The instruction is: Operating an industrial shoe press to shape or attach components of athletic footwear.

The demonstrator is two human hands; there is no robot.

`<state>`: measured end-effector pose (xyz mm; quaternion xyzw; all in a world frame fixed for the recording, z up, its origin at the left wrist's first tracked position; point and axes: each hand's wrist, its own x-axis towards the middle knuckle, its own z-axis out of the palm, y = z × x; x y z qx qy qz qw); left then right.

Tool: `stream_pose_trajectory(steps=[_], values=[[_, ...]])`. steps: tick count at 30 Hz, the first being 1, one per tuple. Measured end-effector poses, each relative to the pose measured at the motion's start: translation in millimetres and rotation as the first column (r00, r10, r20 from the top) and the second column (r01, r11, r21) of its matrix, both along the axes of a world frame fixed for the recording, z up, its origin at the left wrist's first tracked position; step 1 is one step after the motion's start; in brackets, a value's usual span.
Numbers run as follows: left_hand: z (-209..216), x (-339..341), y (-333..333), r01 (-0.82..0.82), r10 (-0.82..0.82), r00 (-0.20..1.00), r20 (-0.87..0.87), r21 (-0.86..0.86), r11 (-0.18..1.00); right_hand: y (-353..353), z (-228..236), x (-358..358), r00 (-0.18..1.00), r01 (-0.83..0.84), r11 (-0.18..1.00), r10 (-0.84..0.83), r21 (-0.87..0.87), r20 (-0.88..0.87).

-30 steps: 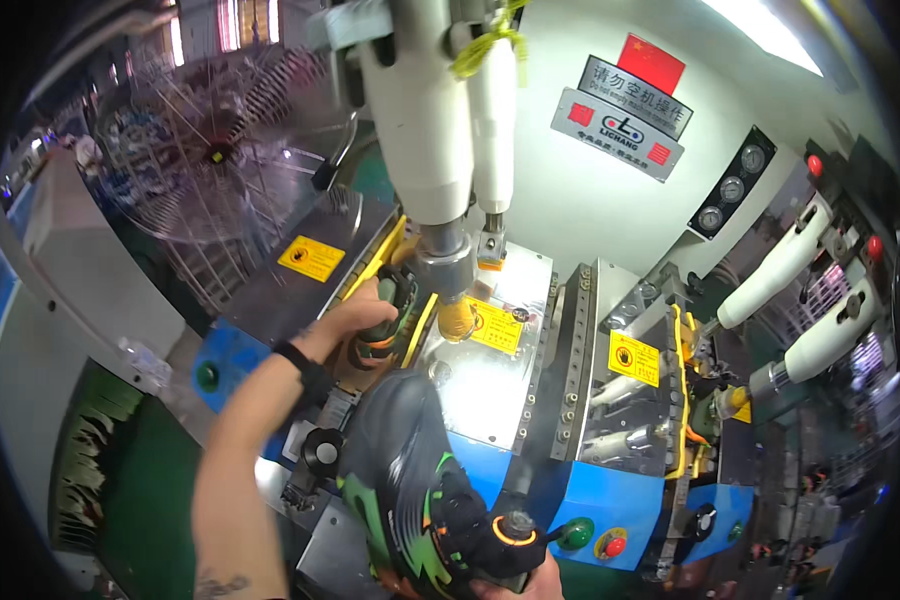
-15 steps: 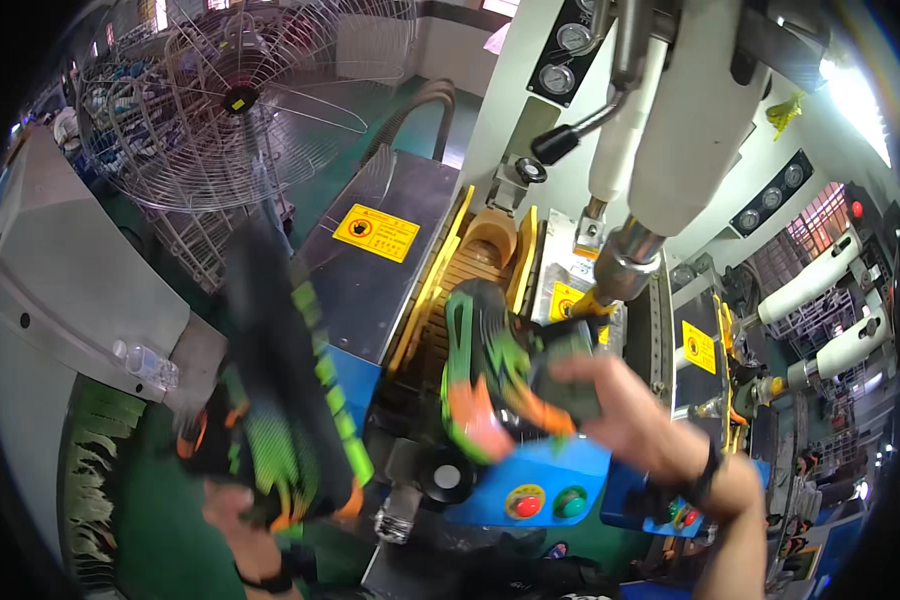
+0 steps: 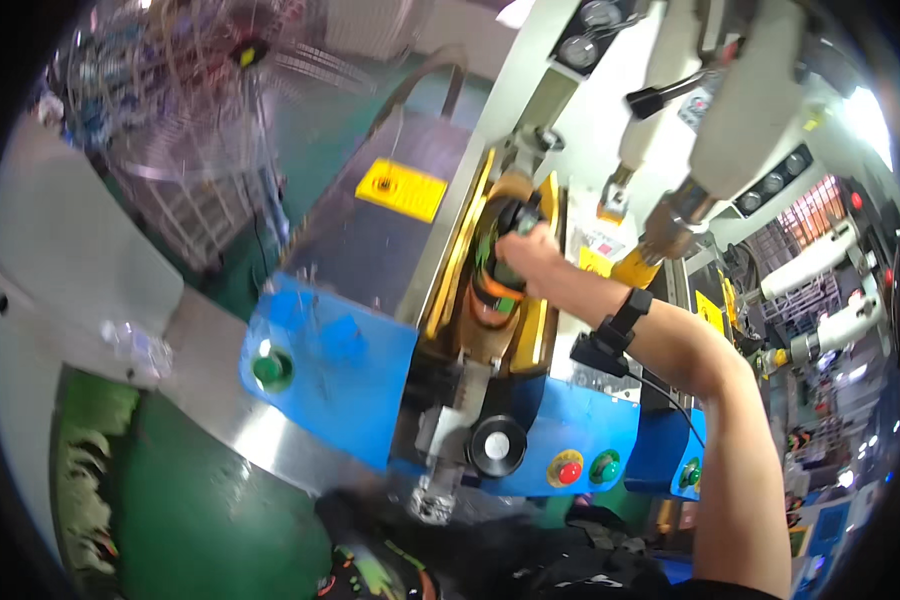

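Note:
My right hand [image 3: 532,258] reaches into the machine's yellow-walled cradle [image 3: 542,325], its fingers closed on a black, green and orange sneaker [image 3: 495,300]. The sneaker lies in the cradle, partly covered by my hand. At the lower edge, close to my body, a second sneaker [image 3: 370,572] in the same colours shows in part, blurred. My left hand is out of view, so what it touches is hidden.
Thick white press arms [image 3: 745,110] hang right of the cradle. Blue control panels [image 3: 350,375] carry green and red buttons. A round black knob [image 3: 497,446] sits in front. A wire fan [image 3: 240,60] and a plastic bottle [image 3: 135,348] are at left.
My right hand has moved away from me and lowered its sneaker into the cradle. The left hand has dropped out of view, and a sneaker now shows at the lower edge.

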<state>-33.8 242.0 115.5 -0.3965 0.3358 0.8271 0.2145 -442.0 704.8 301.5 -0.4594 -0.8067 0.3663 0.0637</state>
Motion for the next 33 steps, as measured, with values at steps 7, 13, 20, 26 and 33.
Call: stream_pose_trajectory(steps=[7, 13, 20, 26, 33], values=[[38.1, -12.9, 116.4, 0.388, -0.632, 0.735, -0.244, -0.613, 0.688, -10.4, -15.3, -20.0, 0.996, -0.09, 0.991, 0.092, 0.098, -0.016], [10.4, -8.8, 120.7, 0.548, -0.714, 0.631, -0.303, -0.478, 0.687, 24.6, -4.3, 18.4, 0.976, -0.212, 0.971, 0.205, -0.114, -0.069], [79.9, -151.3, 166.6, -0.337, -0.497, 0.486, -0.719, -0.679, 0.652, -88.8, 34.9, 155.7, 0.335, -0.8, 0.348, 0.935, 0.488, -0.117], [78.5, -195.1, 200.5, -0.481, -0.717, 0.235, -0.656, -0.72, 0.5, -123.4, 8.4, 143.1, 0.292, -0.807, 0.341, 0.94, 0.481, -0.175], [82.3, -202.9, 222.4, -0.56, -0.711, 0.215, -0.67, -0.681, 0.472, -112.8, -12.8, 144.2, 0.276, -0.863, 0.269, 0.96, 0.428, -0.047]])
